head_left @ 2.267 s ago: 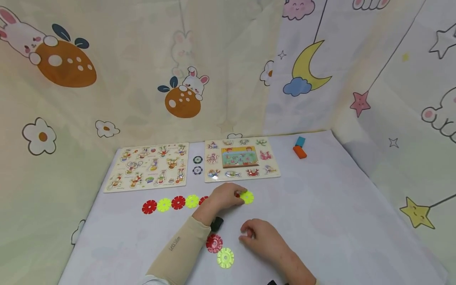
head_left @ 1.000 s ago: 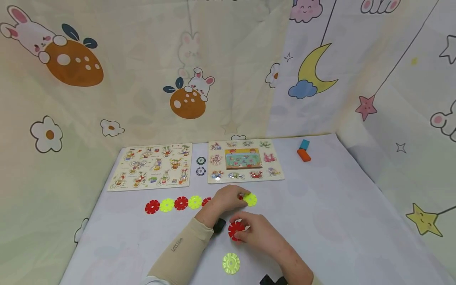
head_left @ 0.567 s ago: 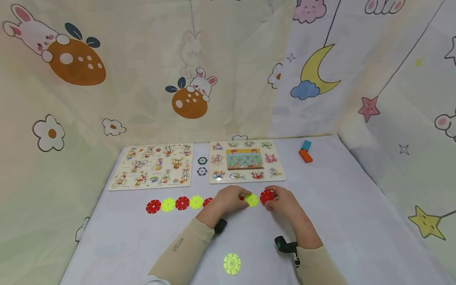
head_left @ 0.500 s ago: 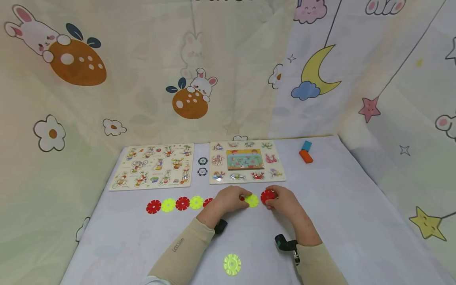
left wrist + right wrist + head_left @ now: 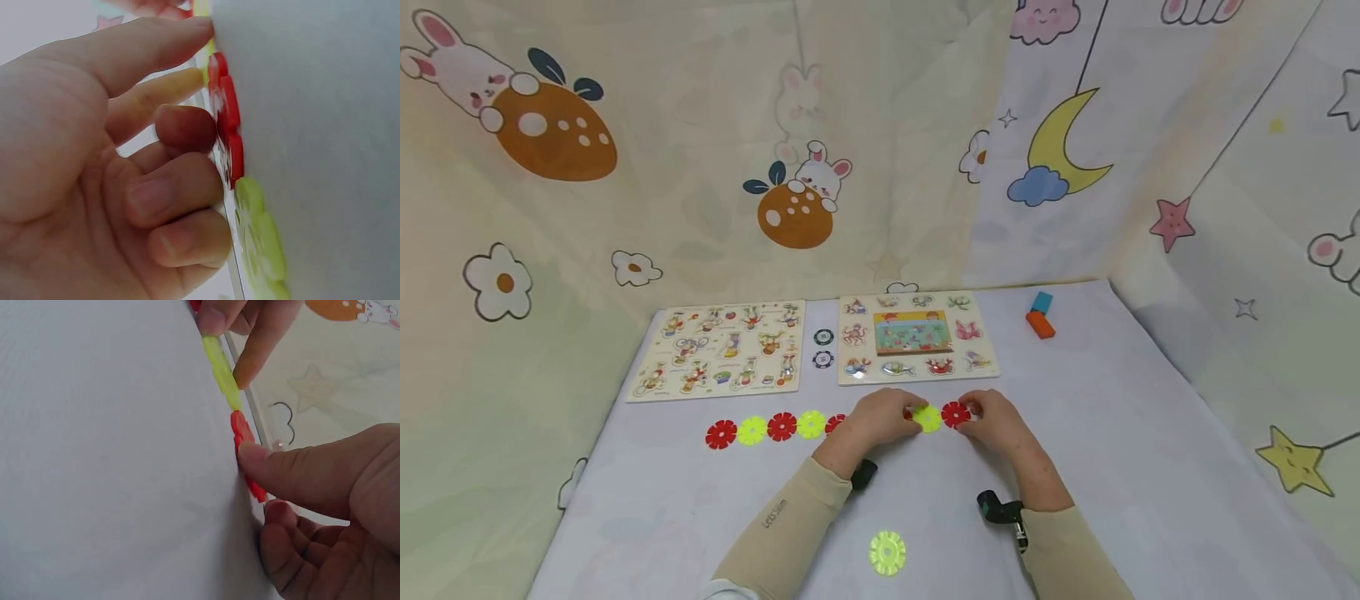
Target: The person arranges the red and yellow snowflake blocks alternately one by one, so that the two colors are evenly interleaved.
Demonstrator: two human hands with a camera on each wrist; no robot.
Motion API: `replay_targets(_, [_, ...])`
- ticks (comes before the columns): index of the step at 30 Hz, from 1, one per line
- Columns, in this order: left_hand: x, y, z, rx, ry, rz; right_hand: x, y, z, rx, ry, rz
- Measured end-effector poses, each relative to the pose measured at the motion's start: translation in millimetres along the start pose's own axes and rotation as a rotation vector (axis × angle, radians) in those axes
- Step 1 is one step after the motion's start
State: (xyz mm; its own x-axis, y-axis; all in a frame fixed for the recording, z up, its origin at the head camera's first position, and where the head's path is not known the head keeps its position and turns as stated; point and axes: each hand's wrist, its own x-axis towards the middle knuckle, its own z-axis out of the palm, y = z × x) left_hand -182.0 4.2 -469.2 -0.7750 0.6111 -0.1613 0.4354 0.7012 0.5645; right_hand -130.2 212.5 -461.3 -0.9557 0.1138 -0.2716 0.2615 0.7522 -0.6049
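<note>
In the head view a row of notched, flower-shaped plastic discs, red and yellow by turns, runs across the white table from a red disc (image 5: pixel 721 434). My left hand (image 5: pixel 880 418) covers part of that row, its thumb and index finger at the edges of a yellow disc (image 5: pixel 928 419). Just right of it lies another red disc (image 5: pixel 953 415), which my right hand (image 5: pixel 1002 422) pinches by its right side. In the right wrist view this red disc (image 5: pixel 242 427) meets or nearly meets the yellow disc (image 5: pixel 219 365). A loose yellow-green disc (image 5: pixel 887 553) lies near the front.
Behind the row lie two picture puzzle boards, a left board (image 5: pixel 718 350) and a right board (image 5: pixel 917 337). Between them are two round chips (image 5: pixel 823 348). A blue block (image 5: pixel 1042 303) and an orange block (image 5: pixel 1040 325) sit at the back right, before the printed cloth wall.
My right hand picked up the red disc near the front and carried it to the right end of the row. Since then it has slid left, closer to the yellow disc. My left hand stayed there.
</note>
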Motion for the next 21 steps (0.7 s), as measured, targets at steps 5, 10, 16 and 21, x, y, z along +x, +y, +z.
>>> replay_targets(5, [5.7,13.1,2.9,0.105,0.0,0.025,0,6,3.2,0.045,0.025,-0.007])
replay_targets(10, [17.6,26.9,11.8,0.147,-0.002,0.067,1,10,6.1,0.098,0.045,-0.008])
replay_targets(16, [19.3,34.9,17.0,0.179,0.002,0.085,-1,12,2.4,0.136,0.009,0.004])
replay_targets(21, [20.6,32.0,22.2,0.203,0.035,0.098,-19,10,-2.7,0.152,-0.004,0.007])
